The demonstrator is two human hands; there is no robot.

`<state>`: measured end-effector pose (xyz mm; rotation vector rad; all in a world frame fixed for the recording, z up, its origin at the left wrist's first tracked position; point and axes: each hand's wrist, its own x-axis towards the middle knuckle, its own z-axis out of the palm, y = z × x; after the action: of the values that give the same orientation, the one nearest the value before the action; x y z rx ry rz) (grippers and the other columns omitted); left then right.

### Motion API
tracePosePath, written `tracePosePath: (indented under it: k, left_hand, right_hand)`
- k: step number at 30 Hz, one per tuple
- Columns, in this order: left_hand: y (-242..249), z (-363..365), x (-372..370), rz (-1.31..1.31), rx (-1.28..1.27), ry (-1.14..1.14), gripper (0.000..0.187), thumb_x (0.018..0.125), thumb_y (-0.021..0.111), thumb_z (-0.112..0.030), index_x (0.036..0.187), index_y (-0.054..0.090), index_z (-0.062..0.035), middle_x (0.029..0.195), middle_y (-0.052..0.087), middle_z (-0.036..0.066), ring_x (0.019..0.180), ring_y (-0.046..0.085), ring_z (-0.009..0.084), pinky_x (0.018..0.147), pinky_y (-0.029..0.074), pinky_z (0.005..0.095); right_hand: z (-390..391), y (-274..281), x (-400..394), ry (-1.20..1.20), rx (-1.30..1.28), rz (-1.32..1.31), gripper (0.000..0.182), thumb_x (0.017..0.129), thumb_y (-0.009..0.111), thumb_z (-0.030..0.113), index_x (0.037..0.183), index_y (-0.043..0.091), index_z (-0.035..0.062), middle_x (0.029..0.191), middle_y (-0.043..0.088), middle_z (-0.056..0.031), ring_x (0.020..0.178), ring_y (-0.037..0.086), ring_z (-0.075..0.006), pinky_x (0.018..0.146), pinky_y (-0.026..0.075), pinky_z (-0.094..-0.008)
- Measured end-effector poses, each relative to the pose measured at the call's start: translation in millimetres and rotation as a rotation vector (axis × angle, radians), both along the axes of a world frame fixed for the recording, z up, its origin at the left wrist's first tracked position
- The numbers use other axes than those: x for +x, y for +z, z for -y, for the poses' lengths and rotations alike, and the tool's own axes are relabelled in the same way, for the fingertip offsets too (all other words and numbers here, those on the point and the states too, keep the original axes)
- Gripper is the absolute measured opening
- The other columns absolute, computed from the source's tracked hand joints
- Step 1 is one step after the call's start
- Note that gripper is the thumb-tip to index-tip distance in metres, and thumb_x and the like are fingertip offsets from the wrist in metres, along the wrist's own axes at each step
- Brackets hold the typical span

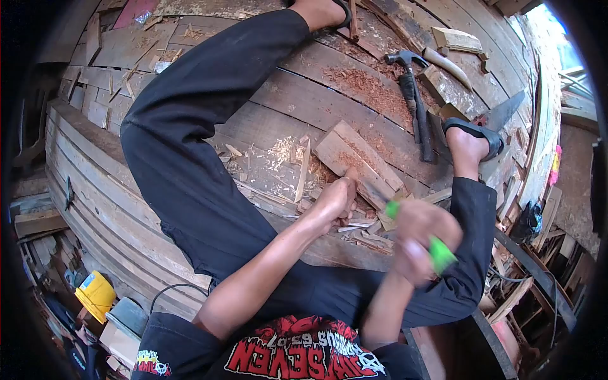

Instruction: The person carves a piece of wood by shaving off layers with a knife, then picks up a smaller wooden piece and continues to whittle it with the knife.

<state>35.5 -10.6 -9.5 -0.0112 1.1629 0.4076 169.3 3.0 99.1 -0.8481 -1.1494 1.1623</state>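
My left hand (332, 201) presses down on a thin sliver of wood at the near edge of a flat wooden block (354, 154) lying on the plank floor. My right hand (418, 244), blurred by motion, grips a green-handled cutting tool (441, 254) whose dark blade points at the wood just right of my left fingers. Chips and thin offcuts (364, 231) lie around both hands. A loose wooden stick (303, 171) lies left of the block.
A claw hammer (415, 95) and a handsaw (503, 113) lie beyond the block near my sandalled right foot (472, 142). Reddish sawdust (367, 85) covers the planks. My black-trousered legs frame the spot. A yellow bucket (95, 294) sits below at the left.
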Motion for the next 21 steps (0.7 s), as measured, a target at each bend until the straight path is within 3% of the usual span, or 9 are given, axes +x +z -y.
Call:
tracePosePath:
  k: [1,3,5,9,12,15,17,19,21]
  left_hand:
    - [-2.4,2.6,2.3,-0.016,0.052,-0.001,0.038,0.109,0.034,-0.037,0.097,0.055,-0.007,0.075,0.055,0.003,0.055,0.051,0.0158,0.053,0.048,0.037]
    - [-5.5,0.9,6.1,-0.054,0.167,0.004,0.036,0.108,0.035,-0.036,0.096,0.055,-0.008,0.075,0.055,0.003,0.055,0.05,0.0159,0.053,0.047,0.0369]
    - [-0.1,-1.6,1.6,-0.051,0.084,0.036,0.035,0.108,0.036,-0.035,0.094,0.054,-0.0096,0.072,0.053,0.001,0.054,0.049,0.0149,0.052,0.045,0.0349]
    - [1.7,-3.3,-0.5,0.005,-0.04,0.024,0.038,0.109,0.033,-0.039,0.094,0.053,-0.0099,0.069,0.051,0.0,0.054,0.048,0.0135,0.049,0.041,0.0325]
    - [10.5,-4.0,-0.3,-0.024,-0.05,0.041,0.04,0.11,0.032,-0.041,0.095,0.054,-0.0105,0.072,0.053,0.0,0.055,0.048,0.0123,0.048,0.041,0.0305]
    - [-2.9,0.7,0.6,0.036,-0.017,0.062,0.039,0.11,0.033,-0.041,0.097,0.055,-0.0116,0.074,0.054,-0.001,0.055,0.048,0.0109,0.047,0.041,0.0299]
    - [0.8,-1.7,-3.6,0.068,-0.041,0.07,0.037,0.111,0.035,-0.042,0.099,0.055,-0.0135,0.071,0.052,-0.003,0.054,0.047,0.0093,0.048,0.038,0.0301]
    - [0.7,-3.5,-5.2,0.109,-0.104,0.131,0.04,0.11,0.031,-0.039,0.101,0.052,-0.0067,0.068,0.048,-0.001,0.055,0.044,0.0123,0.052,0.041,0.0318]
    - [-0.6,-6.7,-7.7,0.197,-0.199,0.2,0.031,0.108,0.035,-0.037,0.1,0.05,-0.0113,0.065,0.046,-0.004,0.049,0.04,0.0087,0.05,0.035,0.0281]
  right_hand:
    - [7.6,-23.7,-9.5,-0.016,-0.136,0.023,0.033,0.072,0.076,0.016,0.067,0.043,0.0094,0.054,0.046,0.0003,0.047,0.043,-0.0143,0.046,0.033,-0.0292]
    - [4.3,-39.0,-11.4,0.075,-0.051,0.158,0.033,0.075,0.075,0.014,0.067,0.043,0.0097,0.054,0.044,0.0015,0.046,0.041,-0.0134,0.046,0.031,-0.0295]
    - [0.9,-26.5,-11.2,0.064,0.026,0.172,0.034,0.076,0.075,0.015,0.067,0.043,0.01,0.053,0.044,0.0017,0.045,0.041,-0.0131,0.045,0.031,-0.0294]
    - [-6.1,31.3,0.2,0.068,0.12,-0.1,0.027,0.077,0.07,0.013,0.074,0.043,0.0133,0.049,0.043,0.0051,0.038,0.039,-0.0102,0.044,0.03,-0.0281]
    - [5.0,-3.2,-8.5,-0.081,0.017,0.071,0.032,0.074,0.074,0.012,0.068,0.042,0.0108,0.054,0.047,-0.0004,0.047,0.045,-0.0141,0.047,0.037,-0.0299]
    - [5.8,-51.6,-12.2,0.107,-0.092,0.265,0.032,0.076,0.072,0.009,0.066,0.041,0.0107,0.055,0.044,0.0012,0.049,0.042,-0.0122,0.047,0.034,-0.0316]
    - [3.8,-37.5,-3.3,0.001,-0.118,0.074,0.031,0.076,0.072,0.009,0.068,0.042,0.0102,0.055,0.044,0.0013,0.048,0.041,-0.0122,0.047,0.033,-0.0306]
    - [-7.3,9.5,3.2,-0.075,-0.077,-0.177,0.029,0.075,0.072,0.01,0.07,0.043,0.0096,0.053,0.045,0.0009,0.044,0.041,-0.0124,0.045,0.032,-0.0293]
    - [-14.1,43.7,15.8,-0.017,0.089,-0.218,0.029,0.075,0.073,0.011,0.072,0.044,0.01,0.05,0.045,0.0008,0.04,0.04,-0.0127,0.044,0.033,-0.0293]
